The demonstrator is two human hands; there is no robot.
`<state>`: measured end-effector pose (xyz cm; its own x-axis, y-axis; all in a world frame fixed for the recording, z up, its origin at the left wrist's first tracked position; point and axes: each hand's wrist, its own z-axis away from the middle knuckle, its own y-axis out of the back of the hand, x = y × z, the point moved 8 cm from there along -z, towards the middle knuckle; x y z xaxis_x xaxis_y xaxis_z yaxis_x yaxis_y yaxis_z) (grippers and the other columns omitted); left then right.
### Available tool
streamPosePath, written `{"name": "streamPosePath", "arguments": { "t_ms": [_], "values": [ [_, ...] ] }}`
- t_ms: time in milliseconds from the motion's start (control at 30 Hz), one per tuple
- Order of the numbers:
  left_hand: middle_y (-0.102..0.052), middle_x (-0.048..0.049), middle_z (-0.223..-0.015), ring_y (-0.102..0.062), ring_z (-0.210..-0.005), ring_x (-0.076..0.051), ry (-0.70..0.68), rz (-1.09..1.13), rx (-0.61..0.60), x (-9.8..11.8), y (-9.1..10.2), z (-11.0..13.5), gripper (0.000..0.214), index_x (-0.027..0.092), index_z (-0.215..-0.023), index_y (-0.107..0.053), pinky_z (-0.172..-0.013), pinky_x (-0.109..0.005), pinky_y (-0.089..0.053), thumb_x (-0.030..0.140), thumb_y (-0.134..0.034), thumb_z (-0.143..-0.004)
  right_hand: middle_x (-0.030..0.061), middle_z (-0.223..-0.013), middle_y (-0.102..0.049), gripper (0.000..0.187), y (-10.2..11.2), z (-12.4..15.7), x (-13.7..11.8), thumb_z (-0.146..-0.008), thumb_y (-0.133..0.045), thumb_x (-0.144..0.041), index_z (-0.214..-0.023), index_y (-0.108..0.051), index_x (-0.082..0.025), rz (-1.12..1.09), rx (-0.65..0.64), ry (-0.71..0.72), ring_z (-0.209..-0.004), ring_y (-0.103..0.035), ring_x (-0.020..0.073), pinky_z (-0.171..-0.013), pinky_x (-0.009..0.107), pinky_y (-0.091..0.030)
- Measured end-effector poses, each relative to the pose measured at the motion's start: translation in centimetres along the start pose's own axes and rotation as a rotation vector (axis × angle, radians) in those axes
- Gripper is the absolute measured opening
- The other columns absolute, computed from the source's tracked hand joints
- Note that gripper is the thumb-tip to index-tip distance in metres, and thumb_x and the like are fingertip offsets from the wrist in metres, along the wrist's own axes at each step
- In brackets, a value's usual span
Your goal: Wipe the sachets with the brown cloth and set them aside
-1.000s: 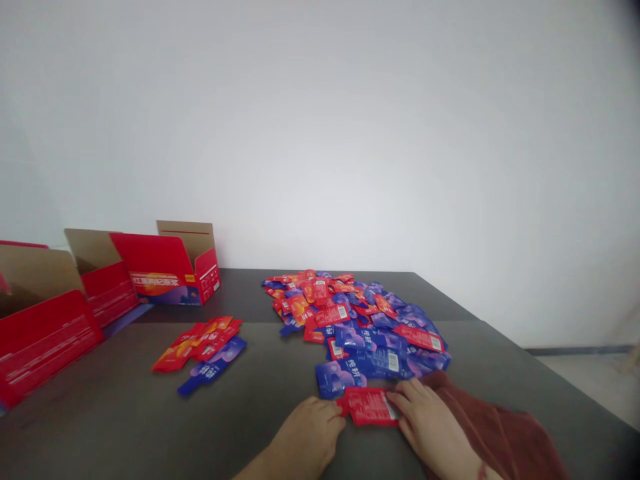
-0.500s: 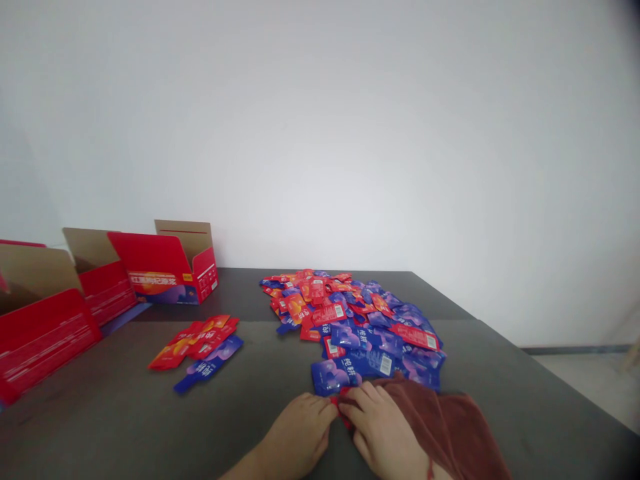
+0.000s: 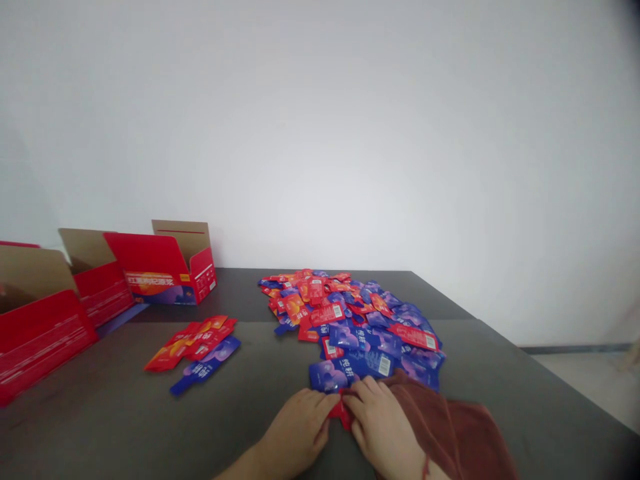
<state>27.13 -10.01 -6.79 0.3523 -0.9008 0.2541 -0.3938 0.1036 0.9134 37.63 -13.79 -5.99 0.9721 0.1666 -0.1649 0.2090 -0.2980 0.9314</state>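
Observation:
Near the table's front edge, my left hand (image 3: 300,427) and my right hand (image 3: 383,423) are close together, both closed on one red sachet (image 3: 342,411). Most of that sachet is hidden under my fingers. A brown cloth (image 3: 450,427) lies against and under my right hand. Just beyond my fingertips, a blue sachet (image 3: 333,375) marks the near edge of a large heap of red and blue sachets (image 3: 355,313). To the left lies a smaller group of red sachets (image 3: 193,341), with a blue sachet (image 3: 207,363) partly beneath them.
Several open red cartons stand along the left side, among them a printed carton (image 3: 160,280) at the back and a nearer carton (image 3: 43,340). A white wall (image 3: 320,133) rises behind the dark table (image 3: 250,373).
Both hands have shifted slightly, and a little more of the red sachet shows between them. The view has moved a little; the heap and cartons look unchanged.

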Motion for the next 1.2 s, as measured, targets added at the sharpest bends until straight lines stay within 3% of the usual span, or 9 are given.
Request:
{"name": "streamPosePath", "arguments": {
  "t_ms": [133, 333, 400, 500, 667, 767, 900, 1000, 1200],
  "values": [
    [-0.064, -0.0062, -0.114, -0.059, -0.101, -0.023, -0.010, 0.020, 0.001, 0.0, 0.2, 0.3, 0.040, 0.021, -0.123, -0.050, -0.092, -0.038, -0.047, 0.008, -0.047, -0.084, 0.0012, -0.106, -0.062, 0.022, -0.4, 0.1, -0.9, -0.082, -0.057, -0.017, -0.101, -0.065, -0.026, -0.043, -0.017, 0.066, -0.101, -0.049, 0.0226, -0.089, 0.037, -0.036],
    [-0.066, -0.0066, -0.110, -0.061, -0.096, -0.023, -0.003, 0.013, -0.002, 0.1, 0.2, 0.2, 0.041, 0.020, -0.122, -0.051, -0.090, -0.038, -0.048, 0.007, -0.048, -0.083, 0.0045, -0.100, -0.063, 0.034, 1.2, 2.7, 5.1, -0.080, -0.052, -0.008, -0.107, -0.065, -0.023, 0.013, 0.075, -0.109, -0.094, -0.051, 0.0225, -0.086, 0.037, -0.038],
    [-0.066, -0.0068, -0.109, -0.061, -0.095, -0.022, -0.002, 0.007, 0.010, 0.3, 0.2, 0.1, 0.039, 0.019, -0.121, -0.052, -0.090, -0.038, -0.048, 0.007, -0.048, -0.084, 0.0057, -0.098, -0.063, 0.032, 1.4, 2.9, 5.7, -0.080, -0.051, -0.008, -0.106, -0.066, -0.021, 0.040, 0.087, -0.125, -0.093, -0.051, 0.0231, -0.085, 0.037, -0.038],
    [-0.066, -0.0064, -0.106, -0.061, -0.094, -0.022, -0.001, -0.006, 0.013, 0.4, 0.2, -0.2, 0.037, 0.019, -0.120, -0.052, -0.089, -0.038, -0.047, 0.007, -0.048, -0.085, 0.0051, -0.097, -0.063, 0.030, 1.1, 2.1, 4.1, -0.080, -0.052, -0.009, -0.102, -0.066, -0.023, 0.039, 0.076, -0.091, -0.093, -0.051, 0.0237, -0.085, 0.038, -0.038],
    [-0.065, -0.0055, -0.108, -0.060, -0.097, -0.022, 0.008, 0.008, -0.020, 0.2, 0.1, -0.2, 0.035, 0.020, -0.118, -0.053, -0.092, -0.038, -0.046, 0.008, -0.047, -0.086, 0.0042, -0.107, -0.063, 0.026, -0.3, 0.7, -1.0, -0.081, -0.058, -0.019, -0.106, -0.064, -0.023, -0.036, -0.019, 0.090, -0.100, -0.050, 0.0244, -0.089, 0.038, -0.036],
    [-0.065, -0.0052, -0.109, -0.059, -0.098, -0.022, 0.012, 0.006, -0.033, 0.2, 0.0, 0.1, 0.037, 0.020, -0.120, -0.051, -0.093, -0.038, -0.045, 0.008, -0.047, -0.086, 0.0018, -0.112, -0.062, 0.032, -0.4, 1.3, -1.8, -0.079, -0.056, -0.014, -0.108, -0.063, -0.026, -0.080, -0.084, 0.158, -0.104, -0.050, 0.0227, -0.091, 0.036, -0.035],
    [-0.066, -0.0058, -0.106, -0.060, -0.096, -0.022, 0.001, -0.015, -0.032, 0.2, 0.0, 0.2, 0.037, 0.019, -0.118, -0.052, -0.090, -0.039, -0.047, 0.007, -0.046, -0.084, -0.0002, -0.110, -0.062, 0.045, 0.5, 3.3, 0.1, -0.073, -0.052, -0.005, -0.108, -0.064, -0.030, -0.080, -0.131, 0.139, -0.103, -0.050, 0.0211, -0.089, 0.034, -0.037],
    [-0.066, -0.0071, -0.105, -0.061, -0.094, -0.022, -0.023, -0.027, -0.007, 0.3, 0.2, 0.0, 0.037, 0.018, -0.118, -0.053, -0.090, -0.039, -0.047, 0.006, -0.046, -0.084, 0.0012, -0.105, -0.063, 0.039, 1.6, 4.6, 2.4, -0.073, -0.050, -0.005, -0.100, -0.067, -0.029, -0.064, -0.141, 0.087, -0.099, -0.052, 0.0213, -0.086, 0.034, -0.039],
    [-0.067, -0.0082, -0.104, -0.061, -0.094, -0.023, -0.031, -0.046, 0.022, 0.3, 0.3, -0.5, 0.036, 0.016, -0.118, -0.054, -0.091, -0.040, -0.048, 0.007, -0.049, -0.084, 0.0062, -0.109, -0.061, 0.037, 3.9, 3.9, 6.8, -0.081, -0.045, -0.007, -0.106, -0.066, -0.023, -0.012, 0.023, -0.049, -0.101, -0.053, 0.0227, -0.089, 0.037, -0.041]
  ]
}}
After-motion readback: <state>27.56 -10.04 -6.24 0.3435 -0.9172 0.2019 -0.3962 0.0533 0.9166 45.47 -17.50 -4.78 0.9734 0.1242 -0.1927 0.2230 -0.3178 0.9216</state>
